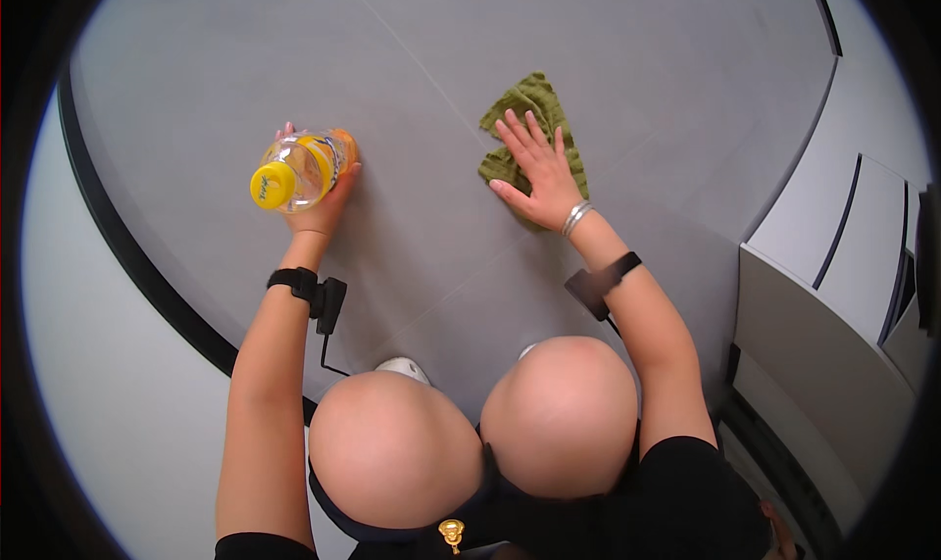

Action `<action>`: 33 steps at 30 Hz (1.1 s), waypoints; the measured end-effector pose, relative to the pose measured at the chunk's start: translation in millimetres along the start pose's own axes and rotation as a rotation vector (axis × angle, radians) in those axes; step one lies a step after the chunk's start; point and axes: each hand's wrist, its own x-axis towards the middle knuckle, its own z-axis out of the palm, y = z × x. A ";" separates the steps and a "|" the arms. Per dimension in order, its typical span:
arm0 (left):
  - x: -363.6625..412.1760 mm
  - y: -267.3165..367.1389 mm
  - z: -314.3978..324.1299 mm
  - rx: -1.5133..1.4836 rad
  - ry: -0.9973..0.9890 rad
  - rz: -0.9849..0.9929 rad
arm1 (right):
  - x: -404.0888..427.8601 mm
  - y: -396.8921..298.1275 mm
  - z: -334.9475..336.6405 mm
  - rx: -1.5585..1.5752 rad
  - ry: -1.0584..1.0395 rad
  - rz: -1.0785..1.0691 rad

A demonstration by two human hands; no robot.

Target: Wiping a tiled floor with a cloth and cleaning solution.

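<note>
My left hand (321,213) is wrapped around a clear plastic bottle (315,164) with a yellow cap (273,186) and a yellow label band. Orange liquid shows near its base. The bottle leans with its cap towards the camera; whether its base touches the floor I cannot tell. To the right, my right hand (542,174) lies palm down on a green cloth (539,93), fingers spread. The cloth rests creased on the grey tiled floor (441,251), partly hidden beneath the palm.
A white wall (140,369) with a black skirting strip (140,248) curves along the left. White cabinetry (831,225) with dark gaps stands at the right. My bent knees (397,450) and a white shoe (402,369) are close below. Both wrists carry strapped black devices with cables.
</note>
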 end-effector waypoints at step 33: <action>10.0 -11.2 -7.3 -0.125 0.006 -0.043 | -437.1 -35.4 -334.2 -0.781 -1.091 2.044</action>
